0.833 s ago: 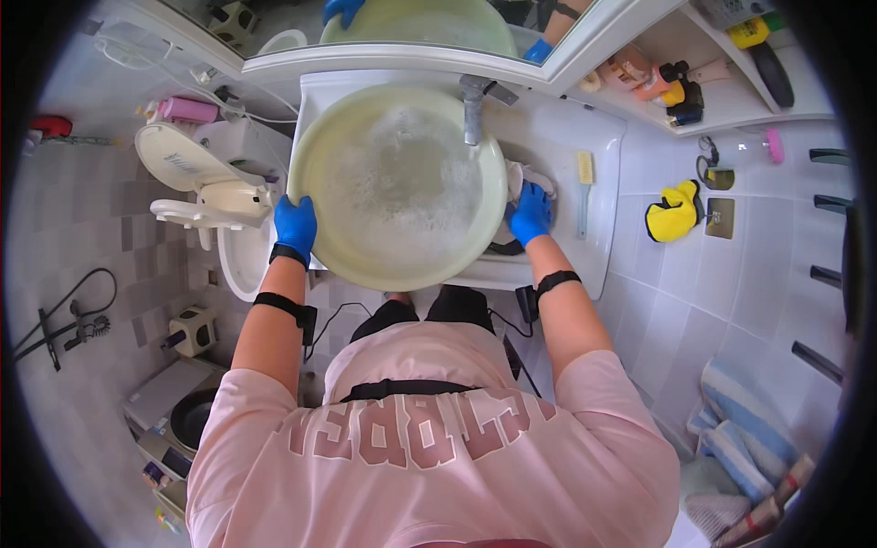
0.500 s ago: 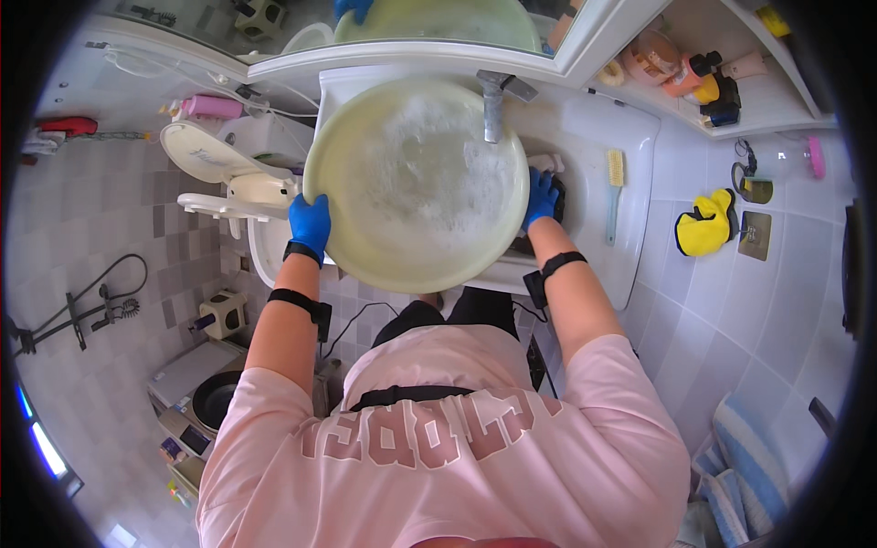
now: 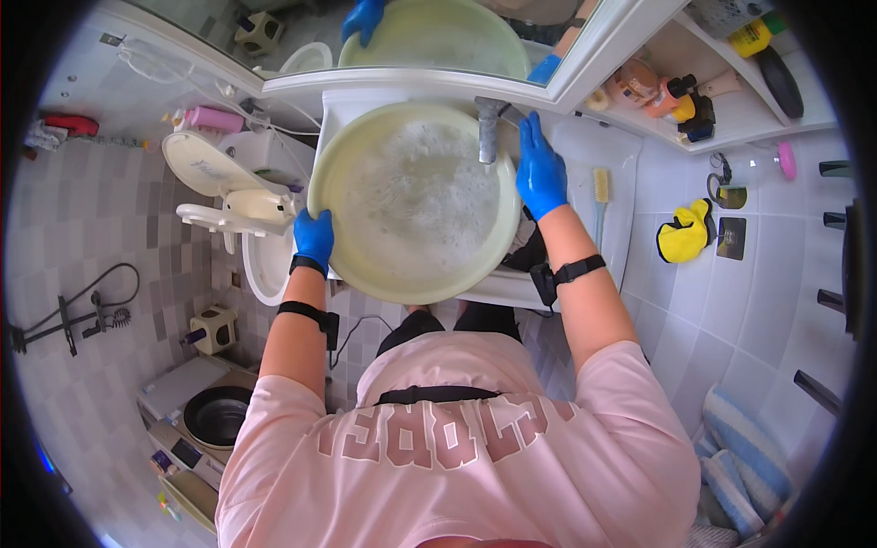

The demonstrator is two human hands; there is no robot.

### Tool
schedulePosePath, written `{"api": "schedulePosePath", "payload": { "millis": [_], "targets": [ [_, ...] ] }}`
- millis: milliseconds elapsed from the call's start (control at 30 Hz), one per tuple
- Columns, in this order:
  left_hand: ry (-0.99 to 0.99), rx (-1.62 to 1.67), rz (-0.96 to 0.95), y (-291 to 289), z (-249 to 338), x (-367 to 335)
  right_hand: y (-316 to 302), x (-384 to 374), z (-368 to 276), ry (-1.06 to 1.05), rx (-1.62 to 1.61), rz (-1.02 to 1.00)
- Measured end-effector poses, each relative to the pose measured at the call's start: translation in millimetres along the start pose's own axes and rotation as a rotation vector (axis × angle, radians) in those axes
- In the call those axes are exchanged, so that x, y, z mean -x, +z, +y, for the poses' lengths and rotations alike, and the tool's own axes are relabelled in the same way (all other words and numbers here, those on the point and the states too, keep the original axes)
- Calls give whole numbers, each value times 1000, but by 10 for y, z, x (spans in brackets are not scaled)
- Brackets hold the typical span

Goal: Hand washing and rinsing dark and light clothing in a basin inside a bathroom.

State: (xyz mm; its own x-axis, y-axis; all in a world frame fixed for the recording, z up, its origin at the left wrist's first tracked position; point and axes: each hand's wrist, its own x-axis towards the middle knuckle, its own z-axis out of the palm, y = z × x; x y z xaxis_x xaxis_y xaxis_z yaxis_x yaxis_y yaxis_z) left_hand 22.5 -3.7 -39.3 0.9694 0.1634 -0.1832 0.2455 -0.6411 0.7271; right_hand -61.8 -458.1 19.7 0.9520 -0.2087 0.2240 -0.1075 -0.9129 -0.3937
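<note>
A large pale yellow-green basin (image 3: 365, 276) holds soapy water (image 3: 425, 201) with white foam on it. My left hand (image 3: 313, 239), in a blue glove, is closed on the basin's left rim. Beside the right rim, my right hand (image 3: 541, 172) is raised, in a matching blue glove. Its fingers are stretched out flat and point toward the far side, near the grey metal faucet (image 3: 488, 137). The faucet's spout hangs over the far right part of the basin. Nothing is seen in my right hand.
A white sink counter (image 3: 589, 151) carries a scrub brush (image 3: 600, 187) on the right, with dark cloth (image 3: 528, 248) beside the basin. Toilet with raised lid (image 3: 196, 164) at left. Yellow glove (image 3: 685, 233) hangs on the right wall. Mirror cabinet (image 3: 411, 78) and bottle shelf (image 3: 731, 119) stand beyond.
My right hand has left the basin's right rim and moved up and away toward the faucet, its fingers now straight. My left hand stays on the rim. The view has shifted slightly.
</note>
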Motion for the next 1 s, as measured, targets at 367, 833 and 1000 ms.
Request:
{"api": "schedulePosePath", "payload": {
  "millis": [367, 833, 1000],
  "targets": [
    [-63, 68, -59, -37, -80, -23, 905, 1151, 49, 860, -620, -166],
    [-153, 259, -211, -157, 39, 17, 1066, 1128, -115, 707, -505, 4],
    [-158, 274, -235, -203, -6, 16, 1009, 1127, -180, 713, -552, 35]
  ]
}}
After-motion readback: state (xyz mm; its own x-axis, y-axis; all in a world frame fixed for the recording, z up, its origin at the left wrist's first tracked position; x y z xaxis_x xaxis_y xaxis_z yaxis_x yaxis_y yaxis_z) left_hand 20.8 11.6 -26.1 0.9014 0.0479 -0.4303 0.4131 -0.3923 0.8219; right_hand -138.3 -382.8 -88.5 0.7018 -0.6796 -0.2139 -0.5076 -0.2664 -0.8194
